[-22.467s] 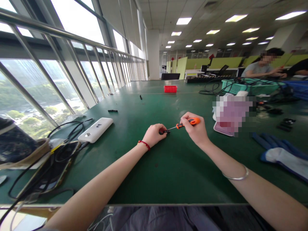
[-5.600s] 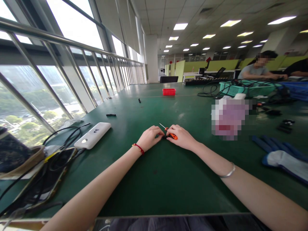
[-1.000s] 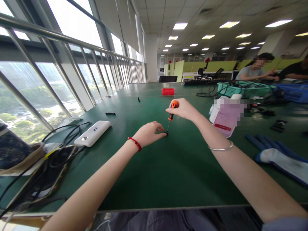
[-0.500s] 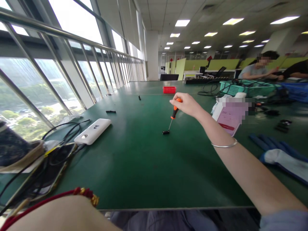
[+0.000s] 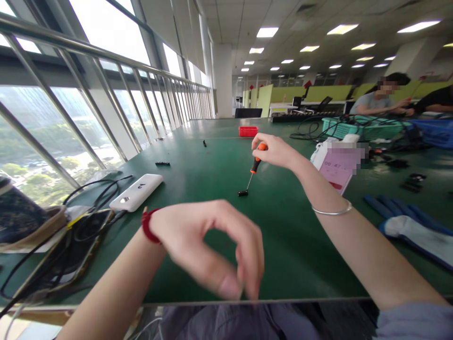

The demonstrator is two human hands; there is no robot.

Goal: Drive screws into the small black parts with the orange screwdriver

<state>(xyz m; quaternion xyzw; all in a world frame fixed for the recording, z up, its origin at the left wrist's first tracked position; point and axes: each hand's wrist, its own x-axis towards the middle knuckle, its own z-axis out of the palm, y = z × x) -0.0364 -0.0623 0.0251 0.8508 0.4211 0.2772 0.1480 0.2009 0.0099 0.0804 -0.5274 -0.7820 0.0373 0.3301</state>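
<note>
My right hand (image 5: 271, 150) is closed around the orange and black handle of a screwdriver (image 5: 256, 163). The screwdriver leans, its thin metal shaft pointing down to a small black cylindrical part (image 5: 243, 193) that lies on the green table (image 5: 198, 174). The tip meets the right end of that part. Nearer the camera, over the table's front edge, my left hand (image 5: 219, 241) is bent at the wrist, with thumb and fingertips brought together in a pinch. Motion blurs those fingertips, and anything between them is too small or hidden to name.
A white power bank (image 5: 137, 192), black cables and a phone (image 5: 71, 255) lie at left. Small black pieces (image 5: 163, 164) sit farther back, near a red box (image 5: 248, 131). To the right are a propped lit screen (image 5: 336, 165), gloves (image 5: 417, 226), a green basket (image 5: 364, 128) and a seated person.
My left hand has swung up from the lower left into the front middle, fingers pinched. My right hand keeps the screwdriver in nearly the same place, with a slight shift of the fingers.
</note>
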